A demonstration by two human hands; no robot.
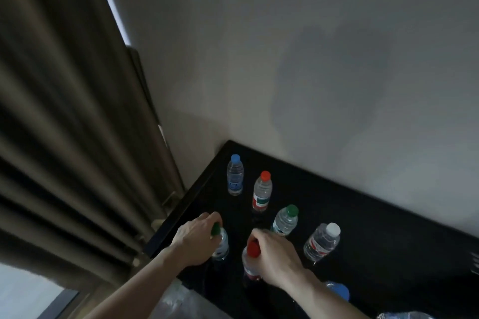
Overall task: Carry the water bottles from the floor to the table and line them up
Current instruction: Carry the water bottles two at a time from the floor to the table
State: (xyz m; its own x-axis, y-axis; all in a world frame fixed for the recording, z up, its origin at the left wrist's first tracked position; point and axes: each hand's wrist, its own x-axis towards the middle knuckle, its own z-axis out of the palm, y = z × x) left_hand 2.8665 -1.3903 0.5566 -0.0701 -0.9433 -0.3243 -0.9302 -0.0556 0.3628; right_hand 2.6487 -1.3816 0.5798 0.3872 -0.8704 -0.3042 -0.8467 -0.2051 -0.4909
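Several clear water bottles stand on a black table (375, 246) against the wall. A blue-capped bottle (235, 176) is farthest back, then a red-capped bottle (262, 191), a green-capped bottle (285, 221) and a white-capped bottle (322, 241). My left hand (197, 238) grips the top of another green-capped bottle (220, 246) near the table's left edge. My right hand (274, 254) holds a second red-capped bottle (251, 264) by its neck. Both held bottles are upright on or just over the table. A further blue cap (338, 291) shows behind my right forearm.
A dark brown curtain (64, 124) hangs at the left, close to the table's left end. A pale wall (311, 59) runs behind the table. Clear plastic wrap (178, 300) lies below the table's front edge, and part of another bottle (404, 315) shows at the bottom.
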